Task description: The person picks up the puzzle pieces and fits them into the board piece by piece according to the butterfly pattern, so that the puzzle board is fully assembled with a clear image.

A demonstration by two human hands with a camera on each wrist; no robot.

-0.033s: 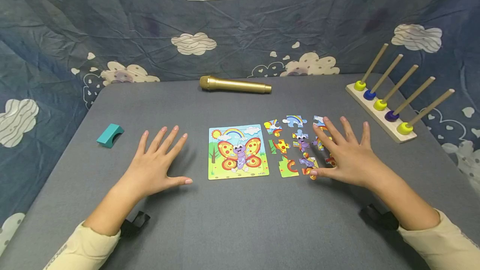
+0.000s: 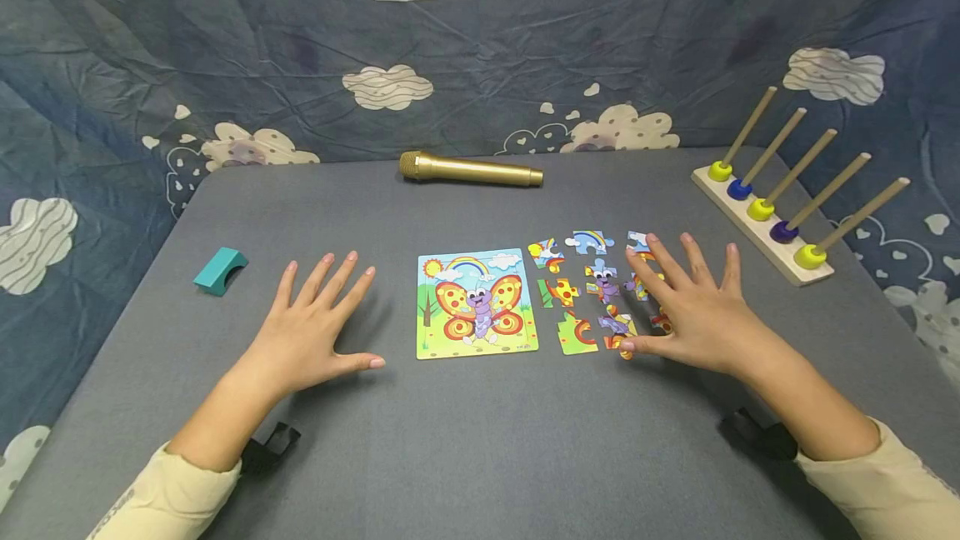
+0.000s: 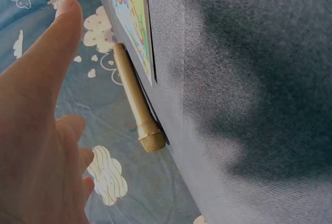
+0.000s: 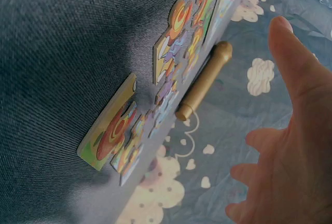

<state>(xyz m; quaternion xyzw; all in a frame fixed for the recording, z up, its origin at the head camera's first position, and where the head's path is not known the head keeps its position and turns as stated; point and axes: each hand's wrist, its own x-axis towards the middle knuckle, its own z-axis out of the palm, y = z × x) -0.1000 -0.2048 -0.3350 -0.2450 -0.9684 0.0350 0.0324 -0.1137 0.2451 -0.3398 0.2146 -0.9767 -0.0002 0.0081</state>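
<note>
My left hand (image 2: 303,340) hovers with spread fingers above the table, left of a square butterfly picture board (image 2: 477,307), and holds nothing. Over the right column of loose jigsaw pieces (image 2: 577,334) my right hand (image 2: 701,311) is held with its fingers spread too, covering parts of those pieces. The pieces lie apart in rough rows just right of the board. In the right wrist view, a gap separates the right hand from the puzzle pieces (image 4: 111,136). The left wrist view has the left thumb (image 3: 65,42) stretched out, touching nothing.
A gold microphone (image 2: 472,169) lies near the table's back edge. On the right stands a wooden peg rack (image 2: 765,227) with a coloured bead on each peg. A teal arch block (image 2: 221,271) sits at the left. Cloud-patterned cloth (image 2: 480,48) hangs behind the grey table (image 2: 465,440).
</note>
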